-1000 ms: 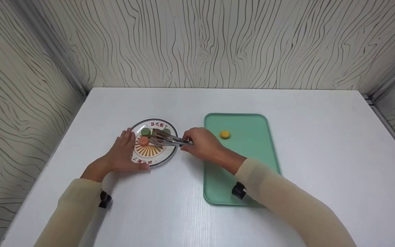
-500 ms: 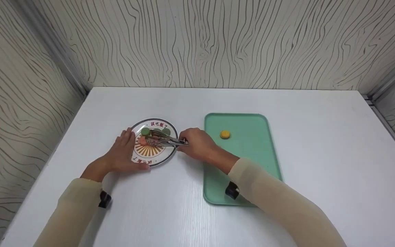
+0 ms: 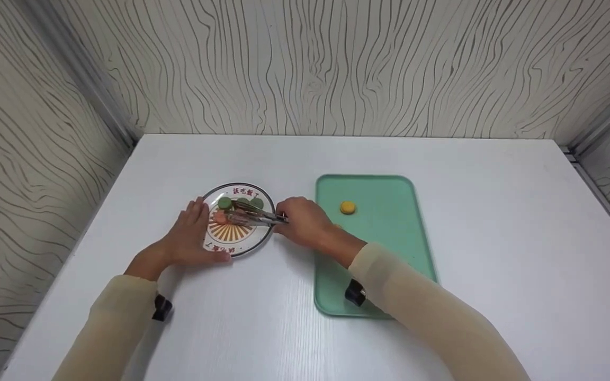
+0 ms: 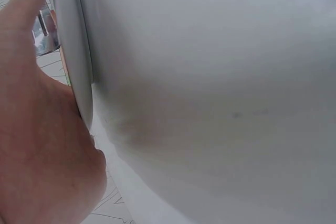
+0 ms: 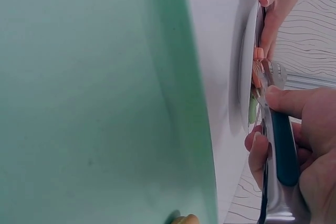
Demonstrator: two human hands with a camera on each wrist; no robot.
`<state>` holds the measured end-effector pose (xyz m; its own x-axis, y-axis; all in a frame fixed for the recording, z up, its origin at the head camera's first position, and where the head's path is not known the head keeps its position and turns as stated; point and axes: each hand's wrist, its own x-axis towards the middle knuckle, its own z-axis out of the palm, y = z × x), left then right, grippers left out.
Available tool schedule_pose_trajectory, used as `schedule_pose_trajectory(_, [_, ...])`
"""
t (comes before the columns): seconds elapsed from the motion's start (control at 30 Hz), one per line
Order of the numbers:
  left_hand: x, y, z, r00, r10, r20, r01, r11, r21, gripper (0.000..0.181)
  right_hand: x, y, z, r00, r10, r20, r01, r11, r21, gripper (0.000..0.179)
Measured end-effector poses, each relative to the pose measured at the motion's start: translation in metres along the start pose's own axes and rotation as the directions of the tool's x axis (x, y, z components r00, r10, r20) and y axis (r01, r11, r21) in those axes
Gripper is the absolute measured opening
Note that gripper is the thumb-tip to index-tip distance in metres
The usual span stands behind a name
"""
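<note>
My right hand (image 3: 305,222) grips shiny metal tongs (image 3: 252,214), their tips at the small orange macaron (image 3: 221,217) on the round sunburst-printed plate (image 3: 241,243). My left hand (image 3: 191,238) lies flat, fingers straight, pressed against the plate's near-left rim on the white table (image 3: 474,211).

red chinese characters run along the rim of the plate (image 3: 266,197), too small to read.
</note>
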<state>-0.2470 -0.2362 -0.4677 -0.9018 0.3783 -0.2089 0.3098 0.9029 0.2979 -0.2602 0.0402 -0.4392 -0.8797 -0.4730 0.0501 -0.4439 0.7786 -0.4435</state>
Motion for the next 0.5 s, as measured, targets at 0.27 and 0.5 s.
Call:
schedule_pose_trajectory(0.27, [0.0005, -0.0005, 0.0007, 1.0, 0.009, -0.02, -0.009, 1.0, 0.005, 0.13, -0.0006, 0.0, 0.0007, 1.0, 0.001, -0.006, -0.001, 1.0, 0.008, 0.017])
schedule_pose_trajectory(0.5, [-0.0006, -0.0008, 0.0002, 1.0, 0.009, -0.016, -0.009, 1.0, -0.002, 0.131, -0.001, -0.0005, 0.0015, 1.0, 0.016, 0.0, -0.016, 1.0, 0.007, 0.018])
